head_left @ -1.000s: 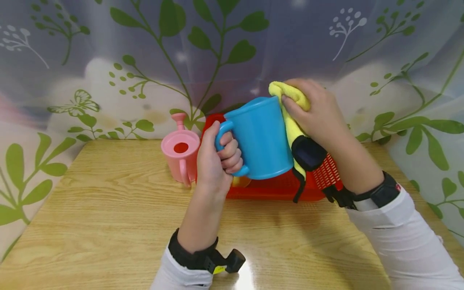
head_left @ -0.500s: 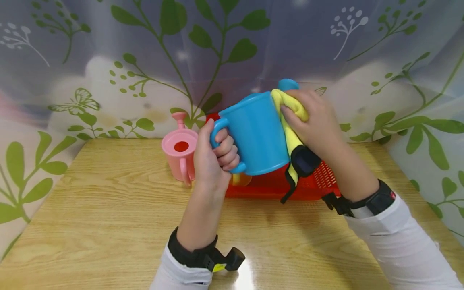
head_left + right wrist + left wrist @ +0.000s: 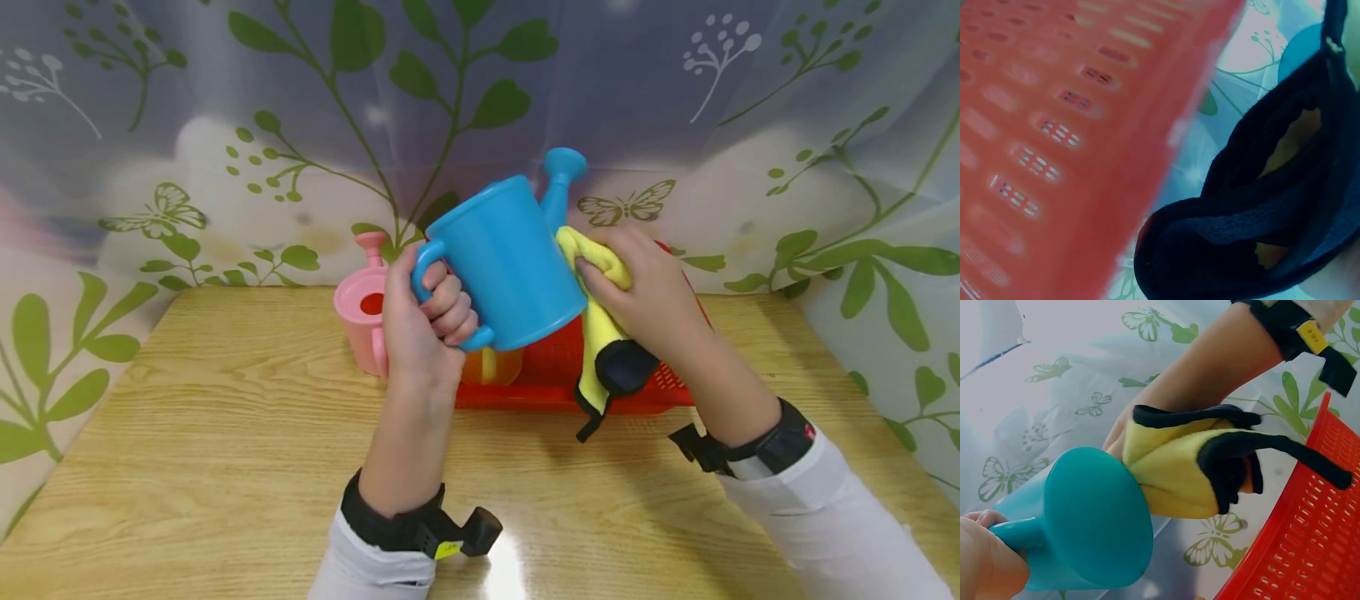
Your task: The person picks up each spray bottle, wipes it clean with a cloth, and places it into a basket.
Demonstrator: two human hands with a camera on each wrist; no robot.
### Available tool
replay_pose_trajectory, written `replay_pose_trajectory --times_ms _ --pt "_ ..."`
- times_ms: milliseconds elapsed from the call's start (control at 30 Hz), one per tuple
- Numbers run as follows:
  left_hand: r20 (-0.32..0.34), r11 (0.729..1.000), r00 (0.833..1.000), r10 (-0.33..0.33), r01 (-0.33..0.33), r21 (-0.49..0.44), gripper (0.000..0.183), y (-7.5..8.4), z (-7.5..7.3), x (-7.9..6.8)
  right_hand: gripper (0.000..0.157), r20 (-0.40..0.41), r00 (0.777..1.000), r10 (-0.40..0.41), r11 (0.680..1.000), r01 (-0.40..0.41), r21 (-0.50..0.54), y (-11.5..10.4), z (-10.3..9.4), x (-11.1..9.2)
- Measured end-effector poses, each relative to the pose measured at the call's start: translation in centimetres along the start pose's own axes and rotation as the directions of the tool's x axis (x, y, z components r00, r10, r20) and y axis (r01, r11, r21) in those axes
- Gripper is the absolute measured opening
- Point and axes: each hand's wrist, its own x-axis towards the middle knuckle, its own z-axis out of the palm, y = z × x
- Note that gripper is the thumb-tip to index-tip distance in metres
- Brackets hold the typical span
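Head view shows my left hand [image 3: 426,333] wrapped round the looped handle [image 3: 429,252] of a glossy blue plastic watering can [image 3: 510,267], fingers curled and firmly closed on it. My right hand [image 3: 647,287] pinches a soft yellow cloth with dark trim [image 3: 598,329] between thumb and fingers, pressing it to the can's side, low by the spout [image 3: 556,200]. The can is up in the air, tilted, its spout pointing up and away from me. I'd judge it light and stiff, thin-walled but hardly fragile; the smooth side could slip under a bare palm, so the handle is the place to hold — the spout looks a poorer grip. The cloth will fold and droop wherever I don't pinch it, as its dangling end does now.

Below hangs no support, only a red perforated plastic basket [image 3: 555,398] with a yellow-orange object [image 3: 512,367], partly hidden, in it. Just left of that, a small pink plastic watering can [image 3: 360,337] stands upright on the wood-grain table [image 3: 225,442].
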Motion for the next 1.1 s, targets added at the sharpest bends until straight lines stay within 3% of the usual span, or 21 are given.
replay_pose_trajectory --times_ms 300,500,900,1100 --pt "-0.033 1.000 0.999 0.007 -0.008 -0.028 0.043 0.5 -0.4 0.1 0.028 0.009 1.000 0.006 0.999 -0.006 0.043 0.4 0.6 -1.7" --pt "-0.015 1.000 1.000 0.000 0.000 -0.016 0.043 0.4 -0.4 0.0 0.028 -0.021 1.000 -0.019 0.998 0.020 0.067 0.7 0.5 -2.1" --pt "0.040 0.998 0.997 -0.065 0.064 0.018 0.042 0.1 -0.2 -0.1 0.029 -0.114 0.988 -0.099 0.992 0.107 0.060 1.0 0.4 -1.0" --pt "0.088 0.995 0.993 -0.085 0.079 0.069 0.042 -0.1 -0.1 -0.1 0.029 -0.149 0.986 -0.074 0.996 0.082 0.047 0.7 0.1 -0.1"
